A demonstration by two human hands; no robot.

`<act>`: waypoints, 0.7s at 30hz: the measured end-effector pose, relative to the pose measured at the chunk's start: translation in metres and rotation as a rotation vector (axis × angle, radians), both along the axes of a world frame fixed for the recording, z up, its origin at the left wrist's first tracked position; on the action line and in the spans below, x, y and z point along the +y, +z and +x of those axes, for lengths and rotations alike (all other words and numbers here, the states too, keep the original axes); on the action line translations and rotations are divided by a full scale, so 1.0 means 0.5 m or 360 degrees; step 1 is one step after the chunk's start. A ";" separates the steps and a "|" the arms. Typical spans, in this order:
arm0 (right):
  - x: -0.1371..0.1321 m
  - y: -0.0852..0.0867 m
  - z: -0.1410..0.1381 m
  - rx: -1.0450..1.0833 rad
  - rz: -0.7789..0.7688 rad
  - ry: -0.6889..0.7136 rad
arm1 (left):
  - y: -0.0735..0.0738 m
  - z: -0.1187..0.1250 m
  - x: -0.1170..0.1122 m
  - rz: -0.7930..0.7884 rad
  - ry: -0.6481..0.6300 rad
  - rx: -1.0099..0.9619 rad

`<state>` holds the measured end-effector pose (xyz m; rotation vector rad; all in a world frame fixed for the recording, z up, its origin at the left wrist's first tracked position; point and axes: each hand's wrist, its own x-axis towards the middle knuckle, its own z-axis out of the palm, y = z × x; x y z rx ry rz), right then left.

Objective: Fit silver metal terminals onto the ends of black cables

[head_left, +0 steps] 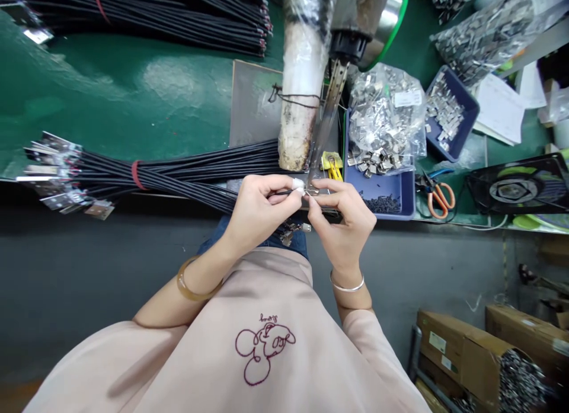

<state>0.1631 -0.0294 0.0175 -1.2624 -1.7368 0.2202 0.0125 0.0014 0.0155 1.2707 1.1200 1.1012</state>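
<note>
My left hand (260, 208) is closed in a pinch on the end of a thin black cable, with a white covering on one fingertip. Facing it, my right hand (344, 217) pinches a small metal connector shell (313, 189) near the cable end. The fingertips of both hands almost meet, so the joint between cable and connector is partly hidden. A bundle of black cables (186, 170) with a red band lies to the left, its near ends reaching behind my left hand. Below the hands, several finished-looking cable ends with metal plugs (288, 232) hang at the table edge.
A white wrapped tube (302, 99) and a metal nozzle (331, 105) come down just beyond my hands. On the right are a blue tray (404, 194) with a bag of metal shells (384, 117), orange-handled pliers (440, 199), a smaller bin (466, 119) and a fan (515, 188).
</note>
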 end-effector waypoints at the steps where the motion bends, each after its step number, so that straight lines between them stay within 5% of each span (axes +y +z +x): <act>1: 0.000 0.001 0.001 -0.0002 0.0010 0.0015 | 0.001 0.000 0.000 -0.0001 0.0006 -0.0005; 17: -0.011 -0.005 0.004 0.0150 -0.0198 0.0008 | 0.001 0.000 -0.008 0.0035 -0.0095 0.0034; 21: -0.007 -0.005 0.001 0.0051 -0.0090 0.0005 | 0.003 0.004 -0.011 0.0034 -0.0038 0.0028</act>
